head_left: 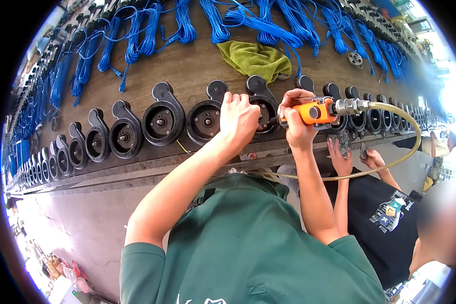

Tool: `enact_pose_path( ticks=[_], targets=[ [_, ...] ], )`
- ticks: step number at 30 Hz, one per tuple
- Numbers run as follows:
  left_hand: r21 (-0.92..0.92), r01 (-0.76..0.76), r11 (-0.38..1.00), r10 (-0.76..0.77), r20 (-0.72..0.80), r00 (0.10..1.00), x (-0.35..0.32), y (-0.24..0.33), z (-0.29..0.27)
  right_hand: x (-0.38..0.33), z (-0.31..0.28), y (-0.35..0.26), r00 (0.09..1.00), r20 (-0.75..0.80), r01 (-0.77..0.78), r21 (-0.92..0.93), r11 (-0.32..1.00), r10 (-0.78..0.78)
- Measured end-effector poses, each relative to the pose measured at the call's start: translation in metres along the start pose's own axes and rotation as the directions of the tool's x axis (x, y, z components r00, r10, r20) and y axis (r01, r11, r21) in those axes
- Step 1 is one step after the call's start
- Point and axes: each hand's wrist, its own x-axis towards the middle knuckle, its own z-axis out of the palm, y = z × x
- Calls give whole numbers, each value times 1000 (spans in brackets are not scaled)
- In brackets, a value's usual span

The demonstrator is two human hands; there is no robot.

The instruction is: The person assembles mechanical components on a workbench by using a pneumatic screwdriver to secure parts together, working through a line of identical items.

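Observation:
My left hand (238, 119) grips the rim of a black round pump housing (262, 104) in a long row of such housings on the workbench (152, 66). My right hand (296, 124) holds an orange pneumatic tool (311, 112), its tip pointed at the middle of that same housing. A yellowish air hose (410, 147) runs from the tool's metal fitting off to the right and loops back below my arm.
Black housings (162, 121) line the bench edge left and right. Bundled blue cables (137, 35) lie along the back, with a green rag (256, 60) among them. To my right a person in a black shirt (385, 223) handles small parts (343, 142) at the bench edge.

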Motion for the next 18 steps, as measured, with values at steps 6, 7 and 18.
enact_pose_path(
  ticks=[6, 7, 18],
  targets=[
    [19, -12, 1000, 12, -6, 1000, -2, -2, 5, -10, -1, 2, 1000, 4, 21, -2, 1000, -21],
    [18, -13, 1000, 14, -7, 1000, -2, -2, 5, -11, -1, 2, 1000, 4, 25, -2, 1000, -25],
    [13, -25, 1000, 24, 22, 999, -1, -2, 2, -11, -6, 4, 1000, 29, 2, 14, 1000, -3]
  ],
)
